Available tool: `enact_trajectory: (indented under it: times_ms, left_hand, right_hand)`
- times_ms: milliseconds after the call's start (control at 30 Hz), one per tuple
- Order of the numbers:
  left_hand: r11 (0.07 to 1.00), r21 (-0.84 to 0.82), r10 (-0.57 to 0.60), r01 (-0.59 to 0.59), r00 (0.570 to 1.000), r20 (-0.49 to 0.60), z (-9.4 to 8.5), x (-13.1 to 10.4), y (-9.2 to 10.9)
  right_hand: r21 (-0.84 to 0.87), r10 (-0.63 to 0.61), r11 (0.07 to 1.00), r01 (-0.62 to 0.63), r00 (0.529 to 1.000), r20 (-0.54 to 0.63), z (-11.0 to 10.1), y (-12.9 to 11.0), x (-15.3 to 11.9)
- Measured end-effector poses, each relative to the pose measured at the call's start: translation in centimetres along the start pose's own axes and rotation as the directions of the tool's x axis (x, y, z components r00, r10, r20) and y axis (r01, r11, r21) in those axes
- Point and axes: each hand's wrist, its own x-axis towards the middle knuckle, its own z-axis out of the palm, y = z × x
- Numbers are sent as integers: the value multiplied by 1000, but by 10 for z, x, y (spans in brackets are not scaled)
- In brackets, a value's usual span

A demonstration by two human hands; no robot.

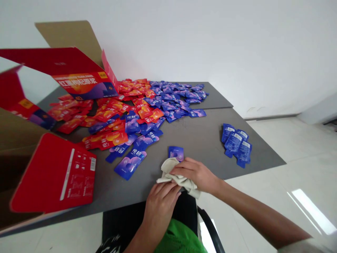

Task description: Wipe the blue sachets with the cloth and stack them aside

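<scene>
A pale cloth (168, 168) lies bunched at the table's front edge, partly over a blue sachet (176, 152). My right hand (196, 174) presses on the cloth from the right, its fingers closed on the fabric. At the near side of the cloth is my left hand (161, 201), fingers together and their tips on the fabric. Only the upper part of the sachet shows; the cloth and fingers hide the rest. Left of the hands, another blue sachet (129, 164) lies flat on the grey table (200, 137).
Open red cartons (59, 172) stand at the left. Piles of red sachets (110, 138) and blue sachets (181, 93) spread across the back and left. Several blue sachets (233, 142) lie face down on the right.
</scene>
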Motion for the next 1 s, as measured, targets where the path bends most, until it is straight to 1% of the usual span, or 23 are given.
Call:
enact_trajectory:
  times_ms: [67,100,167,200,233,267,333,367,467,533,600,700,800,867,933,1000]
  left_hand:
    - [1000,-8,20,-20,1000,8,0,0,-1]
    - [1000,-11,28,-28,1000,6,0,0,-1]
    - [1000,-8,27,-27,1000,0,1,0,-2]
    - [1000,-4,23,-23,1000,-6,1,0,-2]
    - [1000,1,21,-21,1000,-13,2,-1,-2]
    - [1000,4,22,-22,1000,-18,2,-1,-2]
    - [1000,6,23,-23,1000,-19,2,-1,-1]
    - [1000,3,24,-24,1000,-16,2,-1,0]
    - [1000,11,6,-6,1000,5,0,1,2]
    - [1000,17,-8,8,1000,13,-2,1,2]
    - [1000,5,-5,5,1000,14,-2,2,2]
    - [1000,-13,12,-12,1000,3,-1,1,1]
    - [1000,-11,8,-8,1000,3,0,0,0]
    - [1000,-13,5,-5,1000,1,1,-1,0]
    - [1000,-13,5,-5,1000,-4,2,-1,0]
    - [1000,-11,11,-11,1000,-12,2,-1,1]
  right_hand:
    - [-1,62,998,-62,998,-29,3,25,7]
    - [-29,93,995,-94,995,-44,0,40,13]
    - [-113,131,984,-139,989,-69,-10,64,25]
    - [-145,136,978,-149,986,-92,-16,71,30]
    - [-163,130,975,-149,984,-122,-23,72,33]
    - [-166,115,976,-141,981,-156,-28,68,34]
    - [-139,70,985,-98,978,-196,-33,48,28]
    - [-119,49,990,-72,981,-188,-32,34,23]
    - [-77,0,997,-4,998,-62,-21,-3,5]
    - [-58,-1,998,1,1000,-7,-11,-13,-3]
    - [-29,28,999,-28,1000,-5,-2,-7,-5]
    - [-6,92,996,-92,995,-30,2,25,5]
    - [-73,135,987,-141,988,-81,-4,61,22]
    - [-135,146,978,-162,982,-121,-13,75,30]
    - [-160,153,970,-182,972,-175,-21,73,32]
    - [-133,136,977,-169,964,-227,-26,56,27]
